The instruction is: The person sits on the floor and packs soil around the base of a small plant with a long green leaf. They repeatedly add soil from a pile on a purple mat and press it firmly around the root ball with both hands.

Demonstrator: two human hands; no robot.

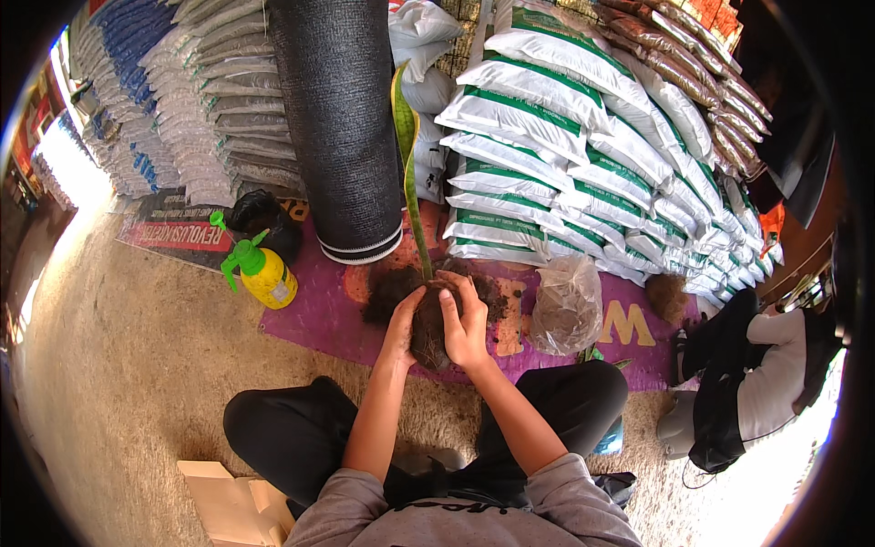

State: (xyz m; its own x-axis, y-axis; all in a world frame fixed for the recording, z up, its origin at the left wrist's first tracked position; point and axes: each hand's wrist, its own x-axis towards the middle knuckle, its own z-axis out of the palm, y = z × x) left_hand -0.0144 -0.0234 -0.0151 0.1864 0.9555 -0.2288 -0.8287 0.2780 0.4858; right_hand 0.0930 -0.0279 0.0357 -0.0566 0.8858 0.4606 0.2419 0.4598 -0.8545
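A dark ball of soil and fibre [430, 338] is cupped between my two hands above a purple printed banner. My left hand [402, 330] presses on its left side, and my right hand [466, 321] wraps the right side with fingers over the top. From the top of the ball rises one long snake plant leaf [410, 164], green with yellow edges, standing nearly upright. Loose dark soil [391, 297] lies on the banner behind the ball and to both sides of it. My palms and the ball's underside are hidden.
A yellow spray bottle [270, 282] and a black plastic bag [263, 222] stand left. To the right are a clear bag [567, 308], a fibrous clump [666, 298] and a seated person [772, 369]. A black mesh roll [342, 130] and stacked white sacks [526, 137] stand behind; cardboard [229, 502] lies lower left.
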